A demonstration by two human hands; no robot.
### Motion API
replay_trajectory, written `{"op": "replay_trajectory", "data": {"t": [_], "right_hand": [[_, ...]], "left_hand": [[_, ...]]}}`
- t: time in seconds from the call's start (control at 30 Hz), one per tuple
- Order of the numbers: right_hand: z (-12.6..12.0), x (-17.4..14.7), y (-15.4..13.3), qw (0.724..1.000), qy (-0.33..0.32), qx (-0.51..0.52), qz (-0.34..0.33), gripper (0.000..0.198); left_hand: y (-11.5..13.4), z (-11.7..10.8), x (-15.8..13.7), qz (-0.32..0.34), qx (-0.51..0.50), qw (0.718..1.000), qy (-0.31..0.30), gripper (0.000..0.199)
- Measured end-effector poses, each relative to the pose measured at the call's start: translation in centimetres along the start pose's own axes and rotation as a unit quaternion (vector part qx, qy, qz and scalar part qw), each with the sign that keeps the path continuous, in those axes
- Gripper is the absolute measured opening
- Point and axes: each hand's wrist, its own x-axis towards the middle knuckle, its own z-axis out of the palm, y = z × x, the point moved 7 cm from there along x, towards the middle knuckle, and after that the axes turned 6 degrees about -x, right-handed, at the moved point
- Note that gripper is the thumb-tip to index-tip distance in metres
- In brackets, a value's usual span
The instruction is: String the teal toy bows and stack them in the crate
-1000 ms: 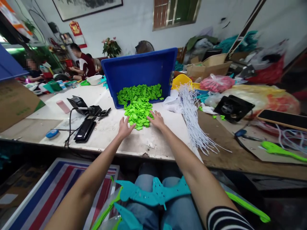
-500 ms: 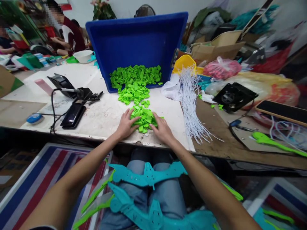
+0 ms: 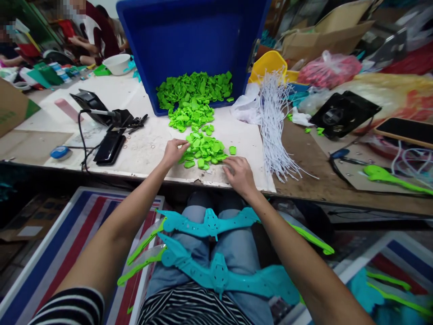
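Observation:
A small pile of bright green plastic pieces lies on the white-covered table near its front edge. At the pile's left side is my left hand, its thumb and fingertips pinched together; whatever they hold is hidden. My right hand rests at the lower right of the pile, fingers bent and thumb a little apart, fingertips by the outermost pieces. Behind, a larger heap of the same pieces spills out of a tipped blue bin. Across my lap lie two turquoise plastic parts with green arms.
Right of the pile is a bundle of white ties, with a black fan and a phone beyond. A black device with cables stands left. Striped-cloth crates flank my legs. Another person sits far left.
My hands have parted from around the pile, the right one shifting right and the left closing to a pinch. The pile is more spread, with one piece apart at its right. The view tilts lower.

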Motion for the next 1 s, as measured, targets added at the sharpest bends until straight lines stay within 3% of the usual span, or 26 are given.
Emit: {"op": "replay_trajectory", "data": {"t": [0.1,0.17,0.23,0.33,0.4,0.53,0.63,0.8,0.87,1.0], "right_hand": [[-0.8,-1.0,-0.2,1.000,0.015,-0.001,0.001,0.025],[-2.0,-1.2,-0.7,0.999,0.046,0.021,0.009,0.025],[-3.3,-1.1,-1.9,0.995,0.071,0.067,0.009,0.028],[-4.3,-1.1,-4.8,0.986,0.042,0.158,-0.011,0.034],[-4.8,-1.7,-6.3,0.981,0.023,0.194,-0.003,0.029],[-5.9,-4.7,-7.8,0.979,0.038,0.196,0.033,0.012],[-5.8,-7.5,-8.9,0.980,0.002,0.198,0.027,0.014],[-4.9,-11.9,-9.2,0.971,-0.058,0.218,0.081,0.017],[-4.8,-13.2,-9.7,0.969,-0.088,0.220,0.063,0.018],[-4.7,-15.2,-10.9,0.965,-0.135,0.224,0.000,0.014]], "left_hand": [[1.7,-1.3,0.2,0.016,-0.011,0.999,0.033,0.013],[3.6,-1.1,-0.4,0.010,-0.048,0.999,-0.005,0.015],[6.0,0.4,-2.1,0.002,-0.094,0.988,-0.124,0.018],[9.6,3.2,-6.4,-0.008,-0.154,0.935,-0.319,0.020],[10.8,4.2,-9.0,-0.034,-0.213,0.905,-0.368,0.023],[9.7,5.5,-12.6,-0.129,-0.319,0.868,-0.357,0.036],[8.3,6.6,-15.7,-0.181,-0.357,0.843,-0.360,0.040],[7.6,7.2,-20.5,-0.175,-0.347,0.853,-0.349,0.046],[7.2,7.4,-22.3,-0.176,-0.334,0.845,-0.379,0.053],[6.2,7.9,-25.7,-0.190,-0.338,0.799,-0.460,0.065]]}}
